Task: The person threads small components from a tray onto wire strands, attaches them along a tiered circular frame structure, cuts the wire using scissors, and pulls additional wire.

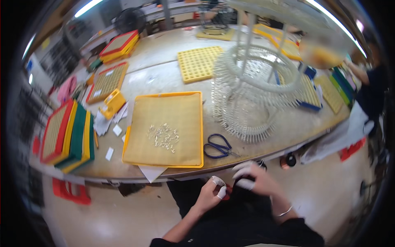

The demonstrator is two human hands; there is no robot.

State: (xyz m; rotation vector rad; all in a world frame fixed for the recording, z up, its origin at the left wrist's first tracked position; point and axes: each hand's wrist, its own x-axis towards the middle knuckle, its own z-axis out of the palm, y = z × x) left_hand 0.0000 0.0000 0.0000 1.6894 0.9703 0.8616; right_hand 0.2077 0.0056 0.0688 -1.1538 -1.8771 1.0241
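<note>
My left hand (211, 195) is in front of the table edge, over my dark lap, with white covers on its fingertips. Its fingers curl together, and a small red thing (227, 192) shows beside them; what they hold is hidden. Just to its right, my right hand (258, 179) has its white-covered fingers apart, slightly blurred, with nothing visible between them. Closest on the table are dark-blue-handled scissors (218, 147). Left of these, a yellow tray (201, 123) lined with brown sheet (164, 109) bears a scatter of small shiny pieces (163, 136).
A tall clear rack (242, 111) with rings of many prongs stands at the right. A yellow grid tray (198, 64) lies behind. Stacked coloured trays (68, 138), a yellow box (112, 103) and paper slips are at the left. Another person (370, 82) is at the far right.
</note>
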